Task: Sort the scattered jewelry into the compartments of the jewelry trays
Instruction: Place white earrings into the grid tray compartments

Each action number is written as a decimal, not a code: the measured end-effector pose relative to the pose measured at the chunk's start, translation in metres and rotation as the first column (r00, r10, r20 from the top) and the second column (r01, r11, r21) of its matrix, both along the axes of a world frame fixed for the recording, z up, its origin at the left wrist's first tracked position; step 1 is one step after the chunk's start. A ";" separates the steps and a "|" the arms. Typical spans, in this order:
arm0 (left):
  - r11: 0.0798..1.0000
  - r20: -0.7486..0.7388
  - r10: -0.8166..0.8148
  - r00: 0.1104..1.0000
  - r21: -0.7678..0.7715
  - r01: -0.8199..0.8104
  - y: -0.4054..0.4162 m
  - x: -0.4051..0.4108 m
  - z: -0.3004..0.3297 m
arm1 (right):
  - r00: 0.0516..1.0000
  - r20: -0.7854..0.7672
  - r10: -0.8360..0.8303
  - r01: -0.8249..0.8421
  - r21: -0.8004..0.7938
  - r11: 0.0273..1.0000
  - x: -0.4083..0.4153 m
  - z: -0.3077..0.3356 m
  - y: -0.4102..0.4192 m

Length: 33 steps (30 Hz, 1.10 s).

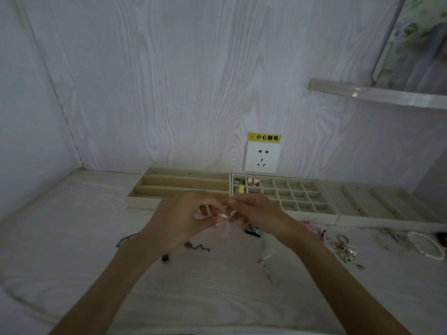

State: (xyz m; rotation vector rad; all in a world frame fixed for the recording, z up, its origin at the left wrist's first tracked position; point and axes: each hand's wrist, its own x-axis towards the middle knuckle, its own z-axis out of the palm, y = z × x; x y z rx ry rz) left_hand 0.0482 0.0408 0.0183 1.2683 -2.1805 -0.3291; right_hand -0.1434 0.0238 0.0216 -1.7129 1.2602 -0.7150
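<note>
Pale table (72,238); three beige jewelry trays (300,209) along the wall. Left hand (183,218) and right hand (256,211) together above the table, fingers pinching a small pink sheer piece (223,227). Scattered jewelry (343,245) to the right.

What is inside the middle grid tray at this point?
In the grid tray, three far-left compartments hold pieces: something green, two pale pieces and a yellow piece. The other visible cells look empty. Both hands cover its near-left corner.
</note>
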 end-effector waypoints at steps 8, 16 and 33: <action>0.992 -0.076 -0.066 0.995 -0.115 0.057 -0.009 -0.022 0.022 | 0.921 0.389 0.018 -0.123 0.247 0.961 -0.030 0.005 0.003; 0.994 -0.191 0.032 0.981 -0.101 -0.052 -0.030 -0.047 0.016 | 0.904 0.390 -0.176 0.159 0.077 0.984 -0.049 0.015 0.000; 0.984 -0.336 0.028 0.941 0.175 0.033 -0.117 -0.092 -0.005 | 0.806 0.432 -0.406 0.446 0.009 0.895 -0.054 0.005 -0.071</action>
